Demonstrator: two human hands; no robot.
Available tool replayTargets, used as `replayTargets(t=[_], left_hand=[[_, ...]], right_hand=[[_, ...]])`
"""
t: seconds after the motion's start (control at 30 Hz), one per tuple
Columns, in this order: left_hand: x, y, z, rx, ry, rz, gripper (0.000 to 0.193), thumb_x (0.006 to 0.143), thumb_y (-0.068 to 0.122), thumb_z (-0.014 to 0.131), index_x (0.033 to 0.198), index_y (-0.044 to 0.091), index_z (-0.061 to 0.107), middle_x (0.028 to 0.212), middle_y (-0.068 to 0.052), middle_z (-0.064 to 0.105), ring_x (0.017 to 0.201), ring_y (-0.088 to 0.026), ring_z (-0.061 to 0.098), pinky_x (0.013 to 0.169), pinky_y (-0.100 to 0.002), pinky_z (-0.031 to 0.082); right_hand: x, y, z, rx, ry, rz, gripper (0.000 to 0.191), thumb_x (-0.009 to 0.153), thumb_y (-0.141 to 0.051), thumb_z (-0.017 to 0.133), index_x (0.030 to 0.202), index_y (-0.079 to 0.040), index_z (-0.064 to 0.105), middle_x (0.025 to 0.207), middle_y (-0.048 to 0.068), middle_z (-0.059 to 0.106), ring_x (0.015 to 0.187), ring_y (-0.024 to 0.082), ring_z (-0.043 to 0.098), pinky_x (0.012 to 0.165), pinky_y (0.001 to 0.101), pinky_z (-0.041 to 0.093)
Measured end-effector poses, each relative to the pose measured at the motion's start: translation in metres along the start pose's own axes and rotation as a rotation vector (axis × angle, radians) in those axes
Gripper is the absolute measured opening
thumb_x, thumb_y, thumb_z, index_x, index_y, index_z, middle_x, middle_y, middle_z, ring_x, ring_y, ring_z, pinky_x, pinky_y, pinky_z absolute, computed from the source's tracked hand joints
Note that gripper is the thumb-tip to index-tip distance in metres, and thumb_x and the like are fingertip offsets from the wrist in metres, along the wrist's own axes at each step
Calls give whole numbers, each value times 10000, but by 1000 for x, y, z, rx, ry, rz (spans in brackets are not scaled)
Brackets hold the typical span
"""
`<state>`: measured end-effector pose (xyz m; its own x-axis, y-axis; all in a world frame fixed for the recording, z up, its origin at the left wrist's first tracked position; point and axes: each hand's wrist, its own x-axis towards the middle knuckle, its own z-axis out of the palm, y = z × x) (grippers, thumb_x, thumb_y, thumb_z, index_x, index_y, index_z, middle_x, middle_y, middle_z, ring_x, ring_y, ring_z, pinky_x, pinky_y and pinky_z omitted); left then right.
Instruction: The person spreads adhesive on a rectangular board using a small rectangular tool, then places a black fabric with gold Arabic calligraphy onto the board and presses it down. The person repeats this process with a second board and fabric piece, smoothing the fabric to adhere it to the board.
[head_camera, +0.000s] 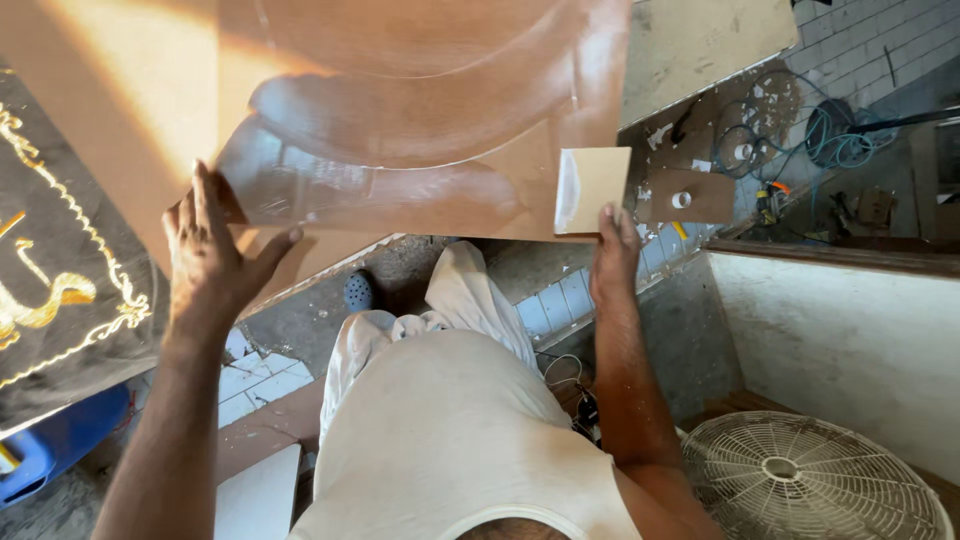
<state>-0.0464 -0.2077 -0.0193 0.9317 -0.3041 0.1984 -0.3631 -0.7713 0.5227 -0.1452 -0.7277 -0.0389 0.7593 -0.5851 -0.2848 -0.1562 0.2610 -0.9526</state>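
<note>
A large glossy brown sheet (420, 120), like laminate, lies flat in front of me and reflects light. My left hand (212, 250) rests flat on its near left edge, fingers spread. My right hand (612, 250) grips its near right corner, just under a small tan square piece (592, 188) that sits on the sheet. Below the sheet I see my own light clothing and one foot in a dark shoe (358, 291).
A dark board with gold ornament (60, 290) leans at the left above a blue container (55, 440). A white fan guard (810, 480) lies at the lower right beside a white wall (850, 340). Cables and tools (790, 140) litter the tiled floor at the upper right.
</note>
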Motion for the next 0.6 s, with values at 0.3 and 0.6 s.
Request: replayTargets(t=[0.3, 0.6], left_hand=[[-68, 82, 45, 356, 75, -465, 1103, 830, 610, 877, 1503, -110, 383, 1368, -280, 546, 1388, -381, 384, 1109, -609, 312], [-44, 124, 67, -181, 124, -781, 765, 883, 338, 858, 1412, -71, 485, 1369, -260, 612, 1259, -290, 619, 1100, -438, 481]], right_hand=[[155, -57, 25, -179, -299, -11, 355, 1038, -326, 654, 1224, -24, 660, 1165, 64, 688, 1097, 147, 603, 996, 313, 460], [406, -136, 27, -1138, -32, -1121, 242, 976, -79, 744, 1215, -43, 751, 1126, 80, 748, 1032, 280, 683, 911, 404, 546]])
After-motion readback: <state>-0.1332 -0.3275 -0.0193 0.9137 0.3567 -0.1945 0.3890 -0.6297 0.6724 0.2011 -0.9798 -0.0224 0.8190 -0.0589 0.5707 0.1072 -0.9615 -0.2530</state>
